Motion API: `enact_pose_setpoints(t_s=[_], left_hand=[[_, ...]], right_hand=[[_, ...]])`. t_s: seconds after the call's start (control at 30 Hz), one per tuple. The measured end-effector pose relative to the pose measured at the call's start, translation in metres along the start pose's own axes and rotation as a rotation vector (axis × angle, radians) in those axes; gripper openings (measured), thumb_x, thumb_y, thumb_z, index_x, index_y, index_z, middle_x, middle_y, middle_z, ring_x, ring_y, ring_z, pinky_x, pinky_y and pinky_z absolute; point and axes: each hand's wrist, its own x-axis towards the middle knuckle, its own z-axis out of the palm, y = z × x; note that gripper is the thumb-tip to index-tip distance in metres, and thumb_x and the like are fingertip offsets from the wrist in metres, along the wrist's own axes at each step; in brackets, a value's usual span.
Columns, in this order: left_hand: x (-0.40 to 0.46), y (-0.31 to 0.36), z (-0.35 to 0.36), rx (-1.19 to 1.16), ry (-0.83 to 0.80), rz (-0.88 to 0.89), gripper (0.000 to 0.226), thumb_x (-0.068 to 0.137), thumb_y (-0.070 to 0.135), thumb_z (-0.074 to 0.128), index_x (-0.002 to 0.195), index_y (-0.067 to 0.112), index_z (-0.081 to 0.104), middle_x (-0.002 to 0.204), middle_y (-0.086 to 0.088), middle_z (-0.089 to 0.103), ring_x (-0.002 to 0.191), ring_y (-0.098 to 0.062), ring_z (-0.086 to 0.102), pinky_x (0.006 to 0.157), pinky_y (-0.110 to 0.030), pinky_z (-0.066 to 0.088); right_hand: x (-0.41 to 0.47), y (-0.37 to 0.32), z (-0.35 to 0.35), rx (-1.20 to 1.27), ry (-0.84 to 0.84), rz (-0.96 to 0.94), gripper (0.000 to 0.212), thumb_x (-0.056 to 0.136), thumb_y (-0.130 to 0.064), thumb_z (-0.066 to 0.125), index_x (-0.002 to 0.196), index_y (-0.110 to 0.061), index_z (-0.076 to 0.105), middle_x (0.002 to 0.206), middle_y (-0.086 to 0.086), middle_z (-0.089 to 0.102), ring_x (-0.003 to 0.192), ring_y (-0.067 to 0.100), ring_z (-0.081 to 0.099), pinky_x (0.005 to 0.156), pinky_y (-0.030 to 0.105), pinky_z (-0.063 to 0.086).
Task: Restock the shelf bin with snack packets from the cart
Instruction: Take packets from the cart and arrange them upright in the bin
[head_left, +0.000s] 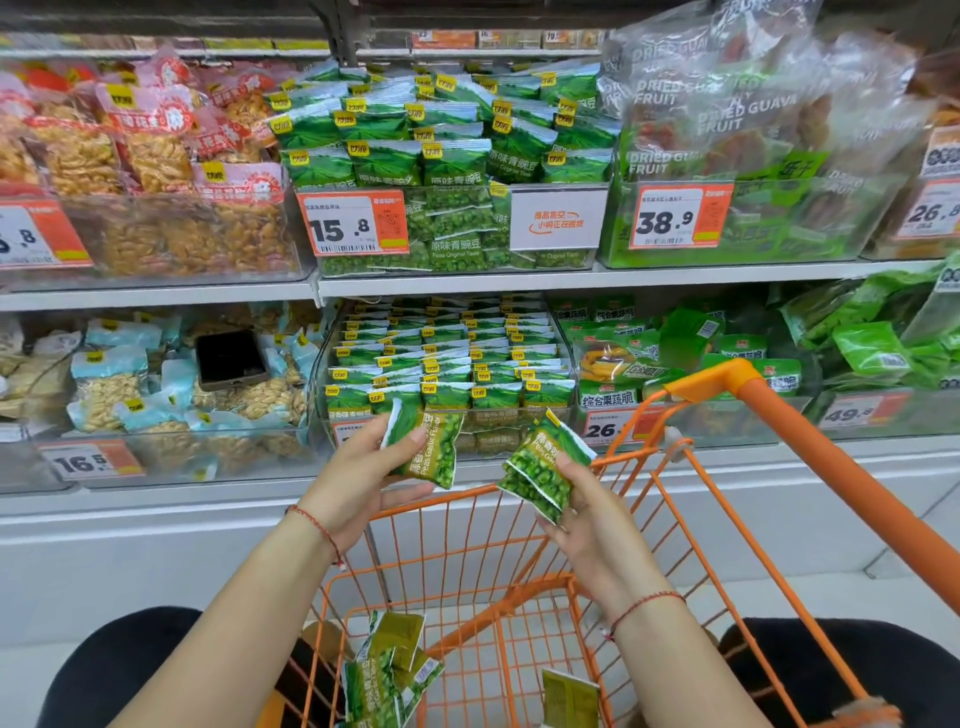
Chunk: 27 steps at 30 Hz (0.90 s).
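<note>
Snack packets of green garlic-flavour peas sit in both of my hands at the centre of the frame, above the orange cart (810, 447). My left hand (358, 478) holds one packet (428, 449) between thumb and curled fingers, its printed face toward me, just in front of the lower shelf bin (447, 374). My right hand (587, 512) grips a small stack of packets (543, 467), tilted with the white sealed edges pointing up and right, just beside the cart's front rim. The bin behind them, in the middle of the frame on the lower shelf, is filled with neat rows of the same green packets standing upright, yellow tags at their top corners. More loose packets (387, 670) lie in the bottom of the cart at lower centre, and another one (569, 696) lies apart from them to the right. I wear a thin red string on each wrist. On the upper shelf, directly above, a clear bin of green pea packets (447, 145) carries a price tag (353, 223) reading 15.8. To its right stand bags of dried guava fruit (727, 114) with a tag reading 38.9. At the left of the lower shelf a dark phone (231, 358) rests on top of pale blue nut packets (111, 384).
</note>
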Motion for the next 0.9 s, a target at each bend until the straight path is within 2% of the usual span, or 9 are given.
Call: enact_pose_setpoints(t_s=[0.1,0.27,0.4,0.47,0.5,0.57,0.63,0.7,0.9], left_hand=[[0.0,0.001,-0.004,0.139,-0.089,-0.04,0.035,0.089,0.0,0.058,0.121,0.013,0.054,0.125,-0.011,0.057,0.094,-0.017,0.067,0.063,-0.023,0.056],[0.003,0.001,0.001,0.474,0.038,0.082,0.049,0.083,0.005,0.07,0.125,-0.005,0.046,0.072,-0.007,0.062,0.052,-0.006,0.06,0.047,-0.018,0.044],[0.002,0.001,0.018,0.488,0.102,0.175,0.046,0.086,0.014,0.069,0.116,-0.017,0.052,0.082,-0.011,0.069,0.087,-0.007,0.065,0.058,-0.009,0.04],[0.0,0.001,0.03,0.493,0.073,0.211,0.013,0.087,0.018,0.068,0.084,0.009,0.058,0.074,-0.005,0.058,0.067,-0.009,0.042,0.062,-0.017,0.04],[0.001,-0.001,0.035,0.498,0.069,0.235,0.017,0.088,0.02,0.066,0.077,0.013,0.055,0.071,-0.008,0.058,0.066,-0.016,0.054,0.064,-0.023,0.044],[0.004,-0.003,0.043,0.54,0.074,0.25,0.026,0.09,0.023,0.064,0.102,0.0,0.064,0.097,-0.024,0.068,0.093,-0.025,0.066,0.085,-0.036,0.05],[0.005,-0.004,0.045,0.554,0.068,0.248,0.05,0.09,0.028,0.064,0.125,-0.006,0.056,0.12,-0.027,0.061,0.112,-0.028,0.061,0.099,-0.04,0.047],[0.005,-0.005,0.045,0.564,0.033,0.246,0.052,0.087,0.037,0.065,0.121,-0.003,0.06,0.118,-0.021,0.065,0.11,-0.027,0.063,0.098,-0.046,0.048],[0.003,-0.01,0.053,0.742,-0.013,0.254,0.051,0.094,0.048,0.039,0.07,0.007,0.058,0.068,-0.009,0.059,0.069,-0.029,0.055,0.066,-0.034,0.04]], right_hand=[[-0.001,0.002,0.003,-0.012,-0.015,-0.002,0.031,0.088,-0.021,0.062,0.119,-0.014,0.061,0.114,0.007,0.07,0.103,0.021,0.064,0.082,0.031,0.051],[-0.01,-0.006,0.007,0.136,-0.143,-0.014,0.015,0.079,-0.016,0.061,0.083,-0.013,0.074,0.091,0.005,0.071,0.091,0.019,0.064,0.093,0.032,0.045],[-0.014,-0.007,0.009,0.119,-0.224,-0.033,0.017,0.078,-0.014,0.061,0.076,-0.014,0.077,0.097,0.008,0.071,0.093,0.019,0.066,0.094,0.034,0.045],[-0.013,-0.005,0.01,0.087,-0.26,-0.019,0.022,0.071,-0.019,0.076,0.09,-0.008,0.073,0.106,0.011,0.069,0.098,0.02,0.065,0.089,0.033,0.051],[-0.012,-0.004,0.01,0.069,-0.294,-0.014,0.042,0.061,-0.024,0.087,0.095,-0.006,0.07,0.108,0.011,0.068,0.099,0.02,0.065,0.085,0.031,0.054],[-0.012,-0.003,0.008,0.028,-0.307,-0.028,0.061,0.047,-0.031,0.094,0.096,-0.006,0.067,0.107,0.01,0.069,0.099,0.017,0.066,0.083,0.03,0.053],[-0.012,-0.003,0.009,0.039,-0.311,-0.031,0.043,0.062,-0.026,0.087,0.095,-0.006,0.07,0.109,0.011,0.069,0.1,0.017,0.067,0.086,0.031,0.053],[-0.015,-0.003,0.014,0.113,-0.326,-0.015,0.022,0.082,-0.016,0.063,0.098,-0.005,0.073,0.117,0.015,0.066,0.107,0.021,0.065,0.093,0.033,0.053],[-0.015,-0.001,0.014,0.121,-0.366,0.048,0.035,0.091,-0.015,0.047,0.122,-0.001,0.058,0.127,0.016,0.061,0.117,0.025,0.058,0.109,0.04,0.039]])
